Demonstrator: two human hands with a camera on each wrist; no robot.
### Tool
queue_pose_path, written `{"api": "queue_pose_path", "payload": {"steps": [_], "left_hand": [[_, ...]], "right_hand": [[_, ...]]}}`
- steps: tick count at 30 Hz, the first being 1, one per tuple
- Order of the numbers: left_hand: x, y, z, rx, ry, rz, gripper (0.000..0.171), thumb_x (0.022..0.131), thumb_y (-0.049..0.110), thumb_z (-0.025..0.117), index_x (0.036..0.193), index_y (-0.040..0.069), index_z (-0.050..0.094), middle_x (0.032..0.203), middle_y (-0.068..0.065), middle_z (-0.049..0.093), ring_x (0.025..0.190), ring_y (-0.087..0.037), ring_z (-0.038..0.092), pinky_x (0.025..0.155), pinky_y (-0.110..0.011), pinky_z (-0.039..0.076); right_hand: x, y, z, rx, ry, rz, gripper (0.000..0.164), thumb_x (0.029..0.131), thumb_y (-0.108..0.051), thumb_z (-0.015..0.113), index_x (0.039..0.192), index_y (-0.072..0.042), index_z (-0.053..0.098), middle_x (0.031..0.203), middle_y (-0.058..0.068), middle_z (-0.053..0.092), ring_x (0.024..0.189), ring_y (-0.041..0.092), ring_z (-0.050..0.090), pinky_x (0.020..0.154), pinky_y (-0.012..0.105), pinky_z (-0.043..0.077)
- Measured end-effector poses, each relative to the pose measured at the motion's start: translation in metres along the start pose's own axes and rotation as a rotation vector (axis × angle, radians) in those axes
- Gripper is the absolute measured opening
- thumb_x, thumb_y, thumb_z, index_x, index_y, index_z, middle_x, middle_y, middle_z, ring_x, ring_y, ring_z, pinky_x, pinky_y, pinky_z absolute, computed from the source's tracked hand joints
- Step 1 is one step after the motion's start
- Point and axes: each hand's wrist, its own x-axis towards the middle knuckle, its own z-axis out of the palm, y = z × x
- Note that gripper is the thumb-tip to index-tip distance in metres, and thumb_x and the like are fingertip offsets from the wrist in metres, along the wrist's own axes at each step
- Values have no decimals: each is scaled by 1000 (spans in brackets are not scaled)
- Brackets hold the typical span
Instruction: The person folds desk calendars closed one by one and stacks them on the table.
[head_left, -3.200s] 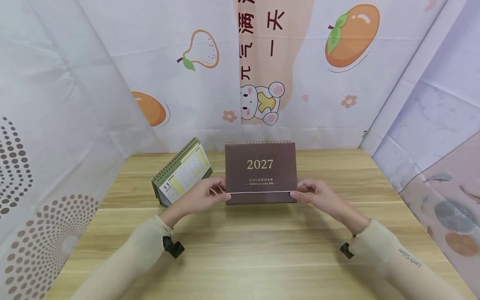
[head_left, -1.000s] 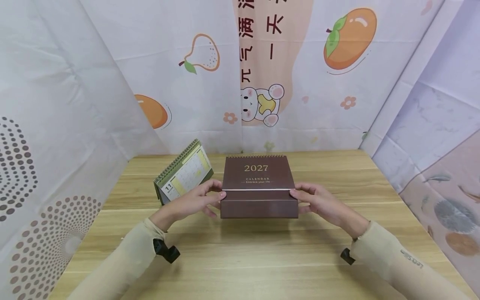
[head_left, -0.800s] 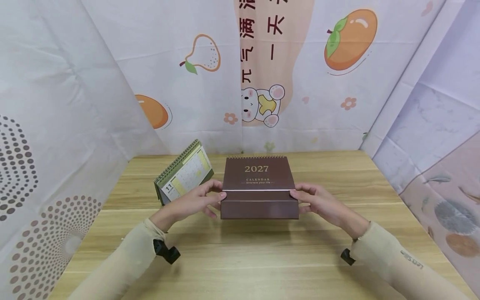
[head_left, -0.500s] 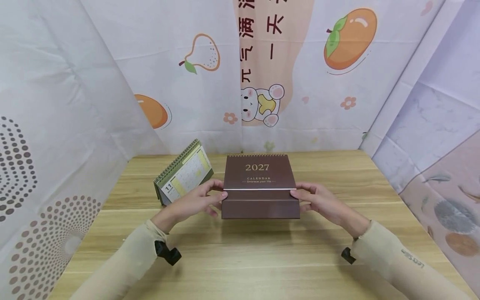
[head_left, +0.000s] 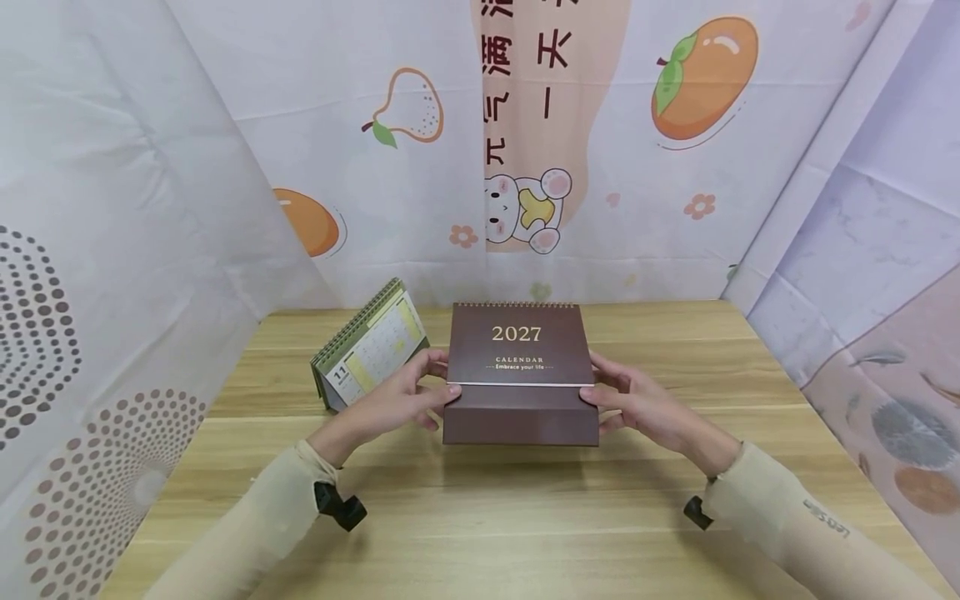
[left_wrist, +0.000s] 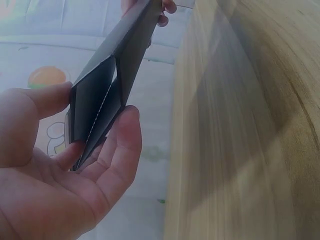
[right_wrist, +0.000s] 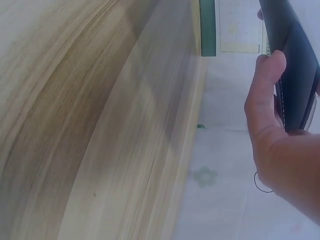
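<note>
A dark brown 2027 desk calendar (head_left: 521,354) with a gold spiral binding is held between both hands in the head view, its cover tipped back and its folded lower strip facing the person. My left hand (head_left: 393,400) grips its left edge, thumb on the front. On the opposite edge my right hand (head_left: 645,404) holds it the same way. The left wrist view shows the calendar's open side (left_wrist: 95,110), thumb on one face and fingers under the other, above the table. In the right wrist view, the right fingers (right_wrist: 265,95) lie along the calendar's dark underside (right_wrist: 297,75).
A green spiral desk calendar (head_left: 375,342) showing 11 stands angled on the wooden table (head_left: 495,525), close beyond the left hand. A printed fabric backdrop (head_left: 330,142) rises behind the table, with fabric walls on both sides. Black wrist cameras (head_left: 341,506) hang below the sleeves.
Since the earliest frame, the brown calendar has tipped from facing forward to leaning back, baring its lower strip. Over the last half second, its cover has tilted slightly up. Both hands keep their hold.
</note>
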Motion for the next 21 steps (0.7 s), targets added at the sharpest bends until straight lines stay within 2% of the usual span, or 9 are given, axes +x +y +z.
{"api": "queue_pose_path", "payload": {"steps": [8, 15, 21], "left_hand": [[1, 0, 0, -15, 14, -4, 74, 98, 30, 70, 156, 16, 25, 138, -19, 45, 93, -30, 67, 71, -46, 61], [2, -2, -1, -4, 1, 8, 75, 97, 30, 72, 156, 19, 27, 133, -17, 49, 89, -34, 69, 64, -46, 60], [2, -2, 0, -9, 4, 19, 76, 96, 28, 74, 156, 19, 29, 132, -18, 51, 87, -34, 69, 63, -54, 59]], "right_hand": [[1, 1, 0, -10, -3, 0, 83, 98, -9, 67, 164, -21, 17, 147, 19, 37, 99, 23, 64, 73, 46, 60], [1, 2, 0, -8, -2, 10, 87, 97, -8, 68, 164, -21, 14, 143, 21, 40, 93, 21, 66, 70, 44, 60], [0, 1, 0, -7, 4, 15, 92, 97, -8, 69, 165, -21, 8, 137, 20, 44, 92, 21, 67, 72, 46, 60]]}}
